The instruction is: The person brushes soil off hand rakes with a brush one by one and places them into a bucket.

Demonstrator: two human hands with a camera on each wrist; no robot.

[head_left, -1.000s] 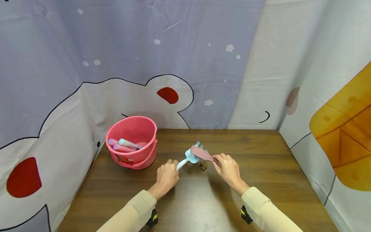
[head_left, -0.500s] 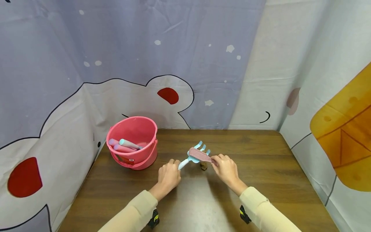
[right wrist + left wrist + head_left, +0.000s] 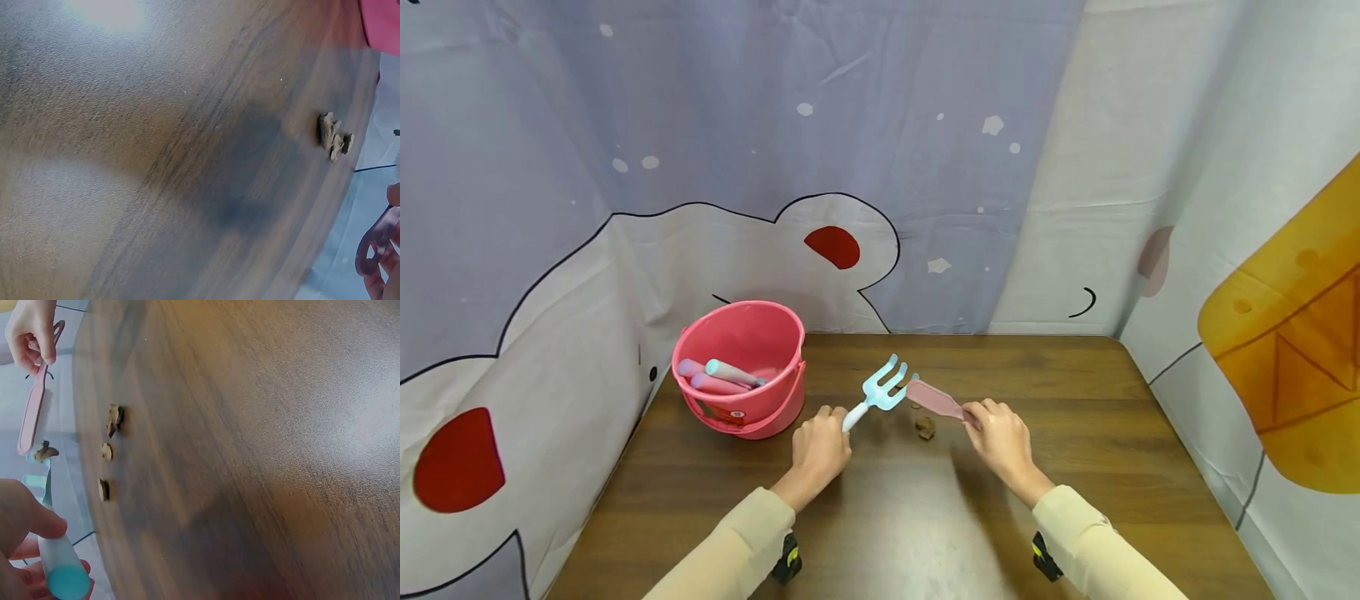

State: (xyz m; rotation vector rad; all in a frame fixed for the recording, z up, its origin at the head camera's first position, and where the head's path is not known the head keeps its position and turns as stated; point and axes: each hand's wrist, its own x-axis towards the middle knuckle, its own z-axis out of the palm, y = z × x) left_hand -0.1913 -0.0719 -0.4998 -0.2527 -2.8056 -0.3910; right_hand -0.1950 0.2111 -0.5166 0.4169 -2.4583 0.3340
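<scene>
My left hand (image 3: 822, 450) grips the white handle of a light blue hand fork (image 3: 878, 397), its tines pointing away over the table. My right hand (image 3: 1003, 440) pinches the handle of a pink brush (image 3: 934, 399), whose head overlaps the outer tine's tip in the head view. From the left wrist, pale bristles show along one side of the brush, and a brown dried-looking scrap (image 3: 45, 452) sits at the tine ends beside it. Below the tools, several similar brown pieces (image 3: 115, 419) lie on the wooden table.
A pink bucket (image 3: 788, 417) stands at the back left, with several pastel-handled tools (image 3: 733, 372) leaning inside. Patterned cloth (image 3: 925, 167) hangs behind the table (image 3: 1075, 500) and along both sides.
The fork has shifted left and turned so its tines face up more plainly. The brush has moved right, off the fork's head to its outer tine.
</scene>
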